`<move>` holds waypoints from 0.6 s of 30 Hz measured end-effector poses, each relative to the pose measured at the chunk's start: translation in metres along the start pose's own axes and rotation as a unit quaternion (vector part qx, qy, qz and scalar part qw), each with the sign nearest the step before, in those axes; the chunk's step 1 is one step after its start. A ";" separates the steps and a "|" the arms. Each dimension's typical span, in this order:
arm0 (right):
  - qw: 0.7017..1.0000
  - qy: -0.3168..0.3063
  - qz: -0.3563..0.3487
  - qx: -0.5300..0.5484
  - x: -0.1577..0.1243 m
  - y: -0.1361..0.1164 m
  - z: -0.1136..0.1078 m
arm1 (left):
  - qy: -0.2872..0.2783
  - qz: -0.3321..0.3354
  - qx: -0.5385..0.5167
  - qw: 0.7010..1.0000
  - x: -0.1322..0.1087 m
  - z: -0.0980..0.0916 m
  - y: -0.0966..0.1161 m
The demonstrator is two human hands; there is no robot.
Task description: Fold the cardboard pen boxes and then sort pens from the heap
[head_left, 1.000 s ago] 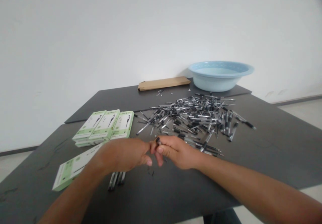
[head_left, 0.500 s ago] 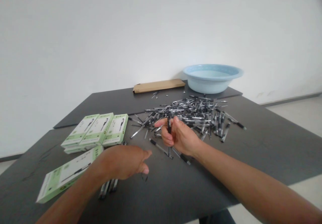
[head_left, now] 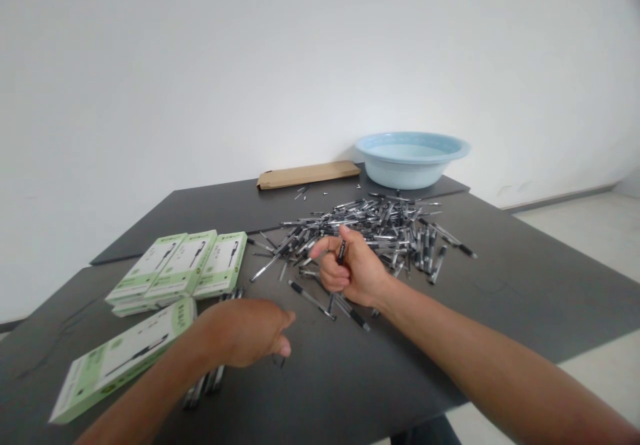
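In my right hand point(head_left: 353, 268) a black pen point(head_left: 342, 253) is gripped by curled fingers, tilted, with its lower end pointing down; the index finger sticks out to the left. Low over the table reaches my left hand point(head_left: 250, 333), palm down, thumb and index finger apart; its other fingers are hidden. Under it lies a row of pens point(head_left: 205, 385), partly covered, and I cannot tell whether it touches them. A small dark piece point(head_left: 279, 361) shows below the thumb, too blurred to name. Behind my right hand spreads a heap of pens point(head_left: 380, 222).
Several green-and-white pen boxes point(head_left: 175, 265) lie stacked at the left, with one box point(head_left: 125, 358) nearer me beside my left arm. At the back are a flat brown cardboard piece point(head_left: 310, 174) and a light blue basin point(head_left: 407, 172). The dark table point(head_left: 500, 305) meets a white wall.
The view has shifted slightly, so the table's things sit a little further left. The pen in my right hand has gone from upright to tilted. My left hand stays over the row of pens.
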State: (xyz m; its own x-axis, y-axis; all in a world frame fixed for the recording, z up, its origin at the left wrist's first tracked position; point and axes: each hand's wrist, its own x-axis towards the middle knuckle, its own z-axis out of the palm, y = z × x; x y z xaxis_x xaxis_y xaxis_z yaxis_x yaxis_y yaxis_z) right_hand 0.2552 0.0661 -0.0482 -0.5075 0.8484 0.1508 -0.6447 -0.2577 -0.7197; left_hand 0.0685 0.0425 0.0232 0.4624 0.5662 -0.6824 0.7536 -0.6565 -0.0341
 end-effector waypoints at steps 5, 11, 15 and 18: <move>1.000 -0.001 -0.002 0.011 -0.001 -0.001 0.000 | -0.003 0.009 -0.001 1.000 0.002 -0.001 0.002; 1.000 0.004 0.001 0.016 -0.001 -0.001 0.000 | -0.007 0.007 -0.003 1.000 0.001 -0.003 0.006; 1.000 0.000 0.008 0.016 -0.002 -0.001 0.001 | -0.013 0.005 -0.005 1.000 0.002 -0.004 0.008; 1.000 0.006 -0.001 0.008 -0.001 -0.001 -0.001 | -0.025 0.001 -0.012 1.000 0.003 -0.005 0.009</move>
State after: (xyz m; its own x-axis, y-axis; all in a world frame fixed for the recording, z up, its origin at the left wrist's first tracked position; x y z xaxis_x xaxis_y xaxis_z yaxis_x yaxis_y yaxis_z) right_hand 0.2564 0.0658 -0.0482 -0.4999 0.8541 0.1437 -0.6546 -0.2639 -0.7084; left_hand 0.0786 0.0409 0.0245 0.4396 0.5387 -0.7187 0.7643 -0.6447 -0.0158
